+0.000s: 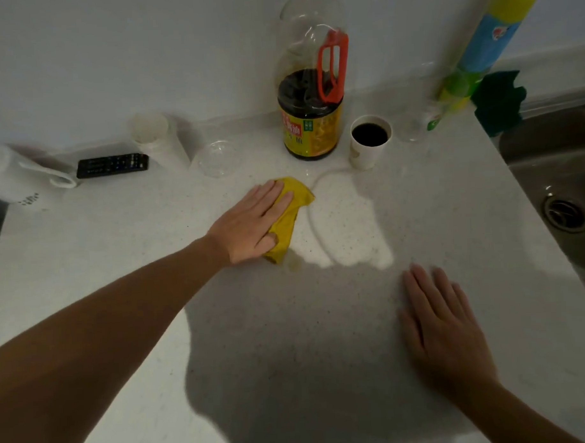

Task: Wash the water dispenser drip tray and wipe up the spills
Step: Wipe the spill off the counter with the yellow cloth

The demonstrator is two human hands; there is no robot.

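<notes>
My left hand [251, 222] lies flat with fingers together on a crumpled yellow cloth [292, 211], pressing it onto the speckled white countertop [433, 216] near the middle. A faint yellowish wet smear [293, 262] shows on the counter just below the cloth's near end. A curved wet streak [312, 220] runs to the right of the cloth. My right hand [444, 328] rests palm down on the bare counter at the near right, fingers slightly apart, holding nothing. No drip tray is in sight.
At the back stand a large soy sauce bottle [311, 121] with an orange handle, a paper cup of dark liquid [369, 140], a clear cup [217, 157], a white cup [150, 128], a remote [112, 164] and a white kettle [14, 174]. A steel sink [562, 192], green cloth [499, 98] and spray bottle [490, 38] are on the right.
</notes>
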